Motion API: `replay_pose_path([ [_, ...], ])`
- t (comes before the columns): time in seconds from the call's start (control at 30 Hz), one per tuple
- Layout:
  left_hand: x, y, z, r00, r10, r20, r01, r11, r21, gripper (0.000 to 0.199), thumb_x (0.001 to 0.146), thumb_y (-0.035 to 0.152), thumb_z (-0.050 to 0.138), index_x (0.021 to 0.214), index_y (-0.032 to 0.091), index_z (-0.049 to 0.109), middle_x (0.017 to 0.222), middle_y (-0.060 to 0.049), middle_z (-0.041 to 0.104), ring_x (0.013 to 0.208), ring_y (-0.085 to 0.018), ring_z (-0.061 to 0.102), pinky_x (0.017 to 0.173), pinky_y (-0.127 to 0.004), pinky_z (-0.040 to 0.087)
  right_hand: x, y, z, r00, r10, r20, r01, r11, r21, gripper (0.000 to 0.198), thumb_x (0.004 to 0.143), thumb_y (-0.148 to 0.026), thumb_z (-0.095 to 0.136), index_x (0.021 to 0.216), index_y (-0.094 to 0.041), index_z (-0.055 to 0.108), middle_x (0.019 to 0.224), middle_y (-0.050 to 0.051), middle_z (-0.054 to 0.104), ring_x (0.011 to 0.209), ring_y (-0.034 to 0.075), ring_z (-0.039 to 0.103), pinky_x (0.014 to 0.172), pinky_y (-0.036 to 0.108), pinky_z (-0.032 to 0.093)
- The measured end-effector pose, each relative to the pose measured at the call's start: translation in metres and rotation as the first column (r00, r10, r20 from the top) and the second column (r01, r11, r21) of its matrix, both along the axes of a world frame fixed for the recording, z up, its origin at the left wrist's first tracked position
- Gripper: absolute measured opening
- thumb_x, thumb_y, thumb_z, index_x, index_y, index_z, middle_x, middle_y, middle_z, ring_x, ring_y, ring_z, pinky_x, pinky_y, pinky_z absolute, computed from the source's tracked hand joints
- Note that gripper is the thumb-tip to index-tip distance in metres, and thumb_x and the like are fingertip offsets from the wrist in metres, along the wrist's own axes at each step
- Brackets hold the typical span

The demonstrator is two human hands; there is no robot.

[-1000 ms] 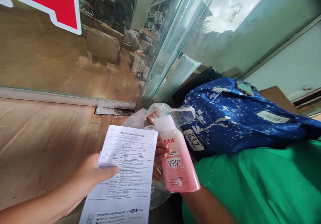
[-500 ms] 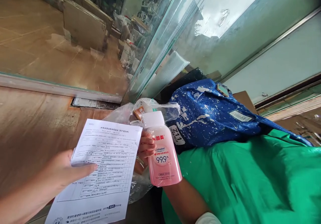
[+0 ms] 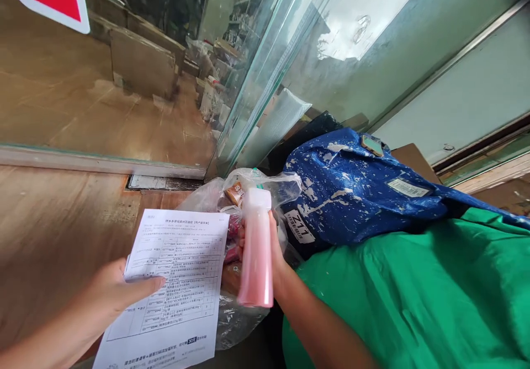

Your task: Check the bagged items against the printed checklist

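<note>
Just beside a packet-filled clear bag [image 3: 215,195], right hand [image 3: 276,258] around pink bottle [image 3: 255,258].

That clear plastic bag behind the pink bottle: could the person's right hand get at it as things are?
Probably yes by position, since the clear plastic bag sits right behind the right hand with nothing between them. But that hand is full, gripping the pink bottle, and the left hand holds the printed sheet.

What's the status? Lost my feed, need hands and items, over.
Left hand grips printed sheet. Right hand grips pink bottle, edge-on. Clear bag behind bottle; blue bag and green bag beside it.
</note>
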State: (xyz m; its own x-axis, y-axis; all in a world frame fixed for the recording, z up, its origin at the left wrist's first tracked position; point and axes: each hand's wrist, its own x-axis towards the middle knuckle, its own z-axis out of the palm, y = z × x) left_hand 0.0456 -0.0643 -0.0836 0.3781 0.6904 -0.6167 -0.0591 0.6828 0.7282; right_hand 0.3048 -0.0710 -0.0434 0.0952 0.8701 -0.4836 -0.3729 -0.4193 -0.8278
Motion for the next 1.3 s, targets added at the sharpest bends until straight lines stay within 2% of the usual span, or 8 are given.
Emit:
replay_pose_path([
  [0.1, -0.001, 0.005, 0.005, 0.998, 0.027, -0.063, -0.03, 0.999, -0.045, 0.067, 0.024, 0.047, 0.092, 0.08, 0.018, 0.072, 0.086, -0.011, 0.078, 0.094, -0.041, 0.071, 0.073, -0.042, 0.061, -0.006, 0.002, 0.002, 0.982, -0.158, -0.106, 0.154, 0.987, -0.045, 0.054, 0.065, -0.07, 0.068, 0.076, -0.017, 0.064, 0.066, 0.003, 0.067, 0.061, 0.015, 0.063, 0.063, 0.028, 0.056],
  [0.2, -0.002, 0.007, 0.008, 0.991, 0.065, -0.117, -0.072, 0.996, -0.055, 0.072, 0.015, 0.047, 0.092, 0.077, 0.018, 0.073, 0.085, -0.012, 0.078, 0.096, -0.042, 0.07, 0.073, -0.042, 0.062, -0.013, 0.002, -0.001, 0.97, -0.217, -0.107, 0.224, 0.973, 0.059, 0.047, 0.055, -0.049, 0.086, 0.084, -0.017, 0.066, 0.074, 0.003, 0.072, 0.066, 0.016, 0.066, 0.065, 0.026, 0.055],
  [0.33, -0.005, 0.004, 0.007, 0.99, 0.084, -0.113, -0.091, 0.994, -0.056, 0.07, 0.02, 0.043, 0.095, 0.082, 0.02, 0.074, 0.094, -0.01, 0.078, 0.104, -0.042, 0.067, 0.085, -0.046, 0.06, -0.017, 0.002, -0.004, 0.982, -0.166, -0.091, 0.177, 0.977, 0.12, 0.055, 0.053, -0.05, 0.087, 0.089, -0.016, 0.065, 0.075, 0.004, 0.072, 0.065, 0.017, 0.066, 0.063, 0.027, 0.054],
  [0.5, -0.009, 0.002, 0.005, 0.994, 0.055, -0.092, -0.061, 0.996, -0.071, 0.063, 0.029, 0.041, 0.096, 0.085, 0.022, 0.073, 0.096, -0.009, 0.078, 0.107, -0.04, 0.066, 0.102, -0.051, 0.05, -0.018, 0.002, 0.002, 0.983, -0.156, -0.095, 0.17, 0.971, 0.166, 0.054, 0.051, -0.05, 0.087, 0.085, -0.017, 0.062, 0.068, 0.001, 0.07, 0.061, 0.016, 0.064, 0.06, 0.027, 0.052],
  [0.7, -0.005, 0.006, 0.015, 0.985, 0.037, -0.169, -0.043, 0.999, -0.032, 0.075, 0.022, 0.045, 0.095, 0.087, 0.017, 0.071, 0.094, -0.013, 0.078, 0.101, -0.043, 0.068, 0.086, -0.046, 0.059, -0.018, 0.003, 0.003, 0.983, -0.155, -0.102, 0.17, 0.971, 0.166, 0.056, 0.051, -0.051, 0.086, 0.088, -0.018, 0.061, 0.069, 0.0, 0.069, 0.061, 0.017, 0.064, 0.06, 0.028, 0.052],
  [0.83, -0.003, 0.007, 0.022, 0.977, 0.044, -0.21, -0.053, 0.998, -0.038, 0.082, 0.018, 0.047, 0.095, 0.09, 0.018, 0.069, 0.096, -0.013, 0.077, 0.105, -0.043, 0.066, 0.089, -0.047, 0.057, -0.017, 0.003, 0.002, 0.986, -0.133, -0.098, 0.149, 0.973, 0.175, 0.055, 0.053, -0.052, 0.085, 0.089, -0.018, 0.062, 0.07, 0.0, 0.07, 0.061, 0.016, 0.064, 0.06, 0.028, 0.052],
  [1.17, -0.012, 0.006, 0.005, 0.994, 0.021, -0.111, -0.026, 0.998, -0.049, 0.076, 0.032, 0.042, 0.097, 0.097, 0.018, 0.067, 0.098, -0.009, 0.077, 0.1, -0.037, 0.07, 0.08, -0.038, 0.061, -0.018, 0.003, 0.005, 0.988, -0.121, -0.099, 0.139, 0.971, 0.196, 0.051, 0.055, -0.05, 0.084, 0.089, -0.018, 0.062, 0.069, 0.001, 0.069, 0.065, 0.019, 0.065, 0.067, 0.032, 0.054],
  [1.3, -0.015, 0.006, 0.003, 0.995, -0.05, -0.085, 0.047, 0.998, -0.042, 0.072, 0.046, 0.043, 0.094, 0.108, 0.017, 0.066, 0.105, -0.009, 0.076, 0.103, -0.034, 0.069, 0.084, -0.037, 0.06, -0.018, 0.004, 0.005, 0.985, -0.139, -0.101, 0.156, 0.969, 0.193, 0.052, 0.054, -0.049, 0.085, 0.089, -0.018, 0.063, 0.069, 0.001, 0.07, 0.063, 0.018, 0.065, 0.065, 0.031, 0.053],
])
